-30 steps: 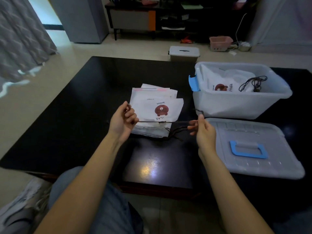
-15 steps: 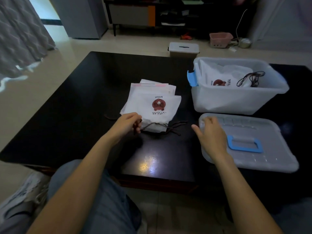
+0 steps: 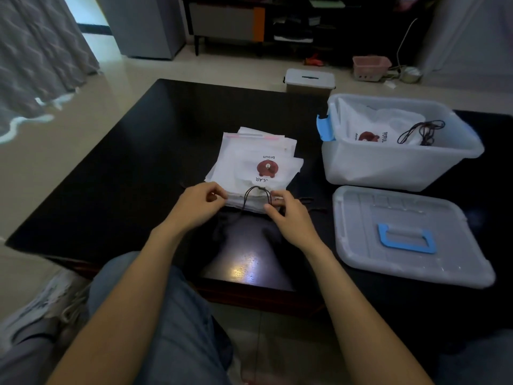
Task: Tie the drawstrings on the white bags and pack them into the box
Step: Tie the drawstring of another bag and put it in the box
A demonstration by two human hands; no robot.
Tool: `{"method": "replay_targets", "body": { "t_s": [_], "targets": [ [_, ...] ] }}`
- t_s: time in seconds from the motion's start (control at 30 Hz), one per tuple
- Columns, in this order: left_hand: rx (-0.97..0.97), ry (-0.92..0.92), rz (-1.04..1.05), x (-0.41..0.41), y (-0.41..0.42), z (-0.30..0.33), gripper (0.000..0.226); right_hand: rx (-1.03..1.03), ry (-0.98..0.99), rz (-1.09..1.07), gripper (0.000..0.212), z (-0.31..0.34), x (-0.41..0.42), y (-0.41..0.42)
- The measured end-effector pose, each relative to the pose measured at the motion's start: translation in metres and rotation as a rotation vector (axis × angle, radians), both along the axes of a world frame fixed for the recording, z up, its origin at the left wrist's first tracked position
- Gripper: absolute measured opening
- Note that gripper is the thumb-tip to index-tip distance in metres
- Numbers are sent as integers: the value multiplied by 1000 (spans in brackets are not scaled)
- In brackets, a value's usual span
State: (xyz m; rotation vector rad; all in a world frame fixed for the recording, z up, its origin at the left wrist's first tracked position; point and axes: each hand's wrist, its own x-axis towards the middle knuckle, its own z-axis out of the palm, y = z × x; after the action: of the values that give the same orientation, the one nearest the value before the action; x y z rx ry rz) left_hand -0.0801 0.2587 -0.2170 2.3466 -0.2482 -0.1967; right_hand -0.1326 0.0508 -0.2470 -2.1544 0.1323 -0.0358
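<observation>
Both your hands are at the near edge of the stack of white bags [image 3: 256, 165], which sits mid-counter, a little toward the near edge of the black counter [image 3: 133, 173]. Your left hand [image 3: 198, 205] has its fingers curled, pinching the near left edge of the top bag; your right hand [image 3: 288, 215] pinches the near right edge the same way, and the dark drawstring [image 3: 256, 194] loops up between them. More dark cords trail off the stack toward the right edge, just beside your right hand. Bare dark surface spreads wide toward the left edge and the far edge, and there is a glossy bare patch between your forearms at the near edge. The right side is crowded: the clear box [image 3: 402, 162] stands at the far right, blue latch facing the stack, already carrying a tied white bag [image 3: 380, 129] with its cords on top. The lid [image 3: 408, 234] lies flat at the near right corner, blue handle up, just beside your right wrist. A small lidded bin [image 3: 309, 80] sits on the floor past the far edge.
</observation>
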Motion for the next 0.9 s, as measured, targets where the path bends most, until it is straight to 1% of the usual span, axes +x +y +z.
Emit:
{"method": "replay_targets", "body": {
  "t_s": [0.1,0.17,0.2,0.27,0.37,0.4,0.5,0.57,0.67,0.73,0.8,0.83,0.9],
  "targets": [
    [-47,-99,-50,-4,-10,-4,26,105,45,-27,20,1,1,5],
    [-69,-125,-83,-5,-24,-10,32,137,43,-18,19,3,-2,3],
    [-89,-107,-94,-5,-30,-14,33,138,35,-14,20,3,-3,1],
    [-151,-45,-98,-5,-42,-20,28,135,-10,-16,21,8,-7,-3],
    [-227,3,-94,-2,-49,-24,8,105,-77,-38,24,17,-12,-13],
    [-255,7,-98,-1,-48,-22,6,121,-97,-51,26,20,-14,-17],
    [-329,9,-101,-1,-42,-13,14,325,-149,-131,30,31,-18,-27],
    [-343,15,-105,-5,-41,-7,17,485,-163,-183,28,39,-21,-30],
    [-399,66,-137,-10,-42,-2,19,648,-158,-217,20,47,-23,-33],
    [-376,85,-173,-13,-44,0,20,809,-169,-205,19,52,-23,-34],
    [-335,117,-251,-16,-44,2,20,952,-173,-158,28,57,-23,-35],
    [-317,123,-303,-17,-44,2,20,994,-175,-124,29,59,-22,-36],
    [-259,98,-387,-19,-43,0,22,1029,-180,-51,24,64,-19,-37]
  ]
}}
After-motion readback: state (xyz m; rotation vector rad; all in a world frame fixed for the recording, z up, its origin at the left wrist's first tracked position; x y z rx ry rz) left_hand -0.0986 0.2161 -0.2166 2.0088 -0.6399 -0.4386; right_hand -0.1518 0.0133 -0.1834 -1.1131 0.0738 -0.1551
